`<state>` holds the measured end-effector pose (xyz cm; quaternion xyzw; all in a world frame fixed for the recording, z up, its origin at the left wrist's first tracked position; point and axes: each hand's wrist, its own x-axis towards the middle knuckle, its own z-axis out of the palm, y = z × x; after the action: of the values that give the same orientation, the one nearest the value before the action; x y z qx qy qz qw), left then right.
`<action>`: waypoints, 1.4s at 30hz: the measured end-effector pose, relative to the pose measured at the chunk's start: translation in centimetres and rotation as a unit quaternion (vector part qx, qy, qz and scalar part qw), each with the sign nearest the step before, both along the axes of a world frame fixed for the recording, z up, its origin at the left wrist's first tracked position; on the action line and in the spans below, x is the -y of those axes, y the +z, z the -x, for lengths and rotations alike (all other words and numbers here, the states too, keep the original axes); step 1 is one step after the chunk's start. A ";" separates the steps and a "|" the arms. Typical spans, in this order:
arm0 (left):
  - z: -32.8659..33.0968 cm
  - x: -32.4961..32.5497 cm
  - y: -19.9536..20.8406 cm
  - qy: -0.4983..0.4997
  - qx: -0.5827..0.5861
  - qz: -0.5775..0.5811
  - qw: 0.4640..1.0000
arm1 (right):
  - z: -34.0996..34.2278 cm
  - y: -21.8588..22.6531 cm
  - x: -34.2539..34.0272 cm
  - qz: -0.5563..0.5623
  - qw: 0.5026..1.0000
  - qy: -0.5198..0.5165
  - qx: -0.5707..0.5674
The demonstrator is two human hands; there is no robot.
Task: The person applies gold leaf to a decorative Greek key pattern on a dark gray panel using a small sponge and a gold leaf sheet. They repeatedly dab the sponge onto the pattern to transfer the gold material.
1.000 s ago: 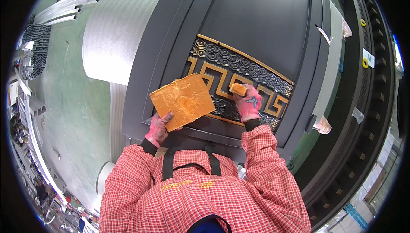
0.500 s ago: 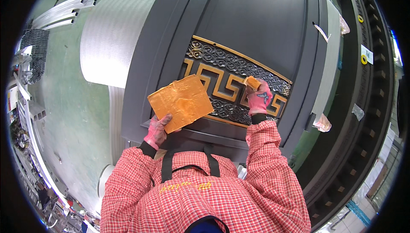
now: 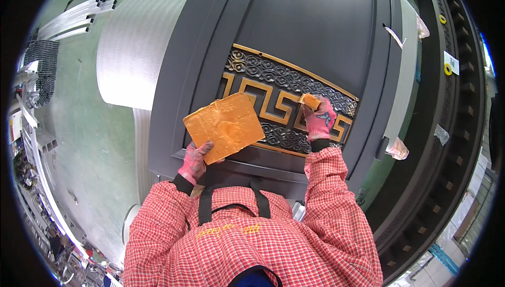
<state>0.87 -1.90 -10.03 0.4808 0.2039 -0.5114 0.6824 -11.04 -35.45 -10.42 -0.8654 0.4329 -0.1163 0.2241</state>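
Observation:
In my left hand [image 3: 194, 162], gloved in pink, is a flat square board [image 3: 225, 127] thickly smeared with gold paint. My thumb lies on its top face, and the board covers part of the panel below. My right hand [image 3: 320, 121], also in a pink glove, grips a small gold-smeared block [image 3: 311, 101]; whether it is a brush or a sponge cannot be made out. Its left end is at the raised key-pattern [image 3: 276, 109] of a dark grey door [image 3: 315, 19]. Gold covers the key-pattern and the border strips, while the scrollwork bands [image 3: 284, 79] are mostly black.
A white foam sheet roll [image 3: 134, 50] lies left of the door on the green floor [image 3: 79, 145]. Metal tubes [image 3: 73, 20] rest at the far left. To the right stands a long dark rack [image 3: 447, 129] with yellow tape rolls [image 3: 447, 69] and plastic wrap [image 3: 398, 149] nearby.
The view has shifted very slightly, so the door sits a little further left. Both hands keep nearly the same place and hold the same things.

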 end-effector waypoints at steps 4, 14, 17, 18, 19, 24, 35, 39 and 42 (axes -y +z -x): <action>0.2 0.4 -0.1 -0.012 -0.002 0.006 1.000 | -0.8 -0.6 -0.9 -0.030 0.999 0.036 0.017; 0.2 2.8 0.7 -0.023 0.014 0.023 0.999 | 0.6 4.0 -2.9 -0.095 0.986 0.016 0.136; 0.4 3.8 0.9 -0.038 0.018 0.026 0.999 | -0.3 5.1 -6.7 -0.182 0.959 0.119 0.182; 0.5 4.0 0.7 -0.042 0.022 0.026 0.999 | -1.0 5.8 -7.7 -0.143 0.960 0.172 0.166; 0.6 4.2 0.6 -0.046 0.027 0.027 0.998 | -1.4 6.1 -8.4 -0.129 0.962 0.195 0.142; 0.7 4.6 1.0 -0.065 0.029 0.020 0.997 | -0.9 6.2 -8.8 -0.046 0.975 0.207 0.062; 0.2 3.8 1.0 -0.045 0.006 0.019 0.999 | 2.1 3.8 -5.5 -0.011 0.989 0.074 0.131; -0.3 2.7 0.3 -0.036 0.010 0.008 0.999 | 3.2 0.0 -1.6 -0.069 0.983 -0.075 0.151; -0.1 2.8 0.3 -0.030 0.012 0.000 0.999 | 2.9 -1.8 -0.1 -0.054 0.990 -0.055 0.115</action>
<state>0.95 -4.68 -9.76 0.4925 0.1814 -0.5259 0.6693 -13.92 -35.34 -12.21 -0.8079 0.4567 -0.2031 0.3123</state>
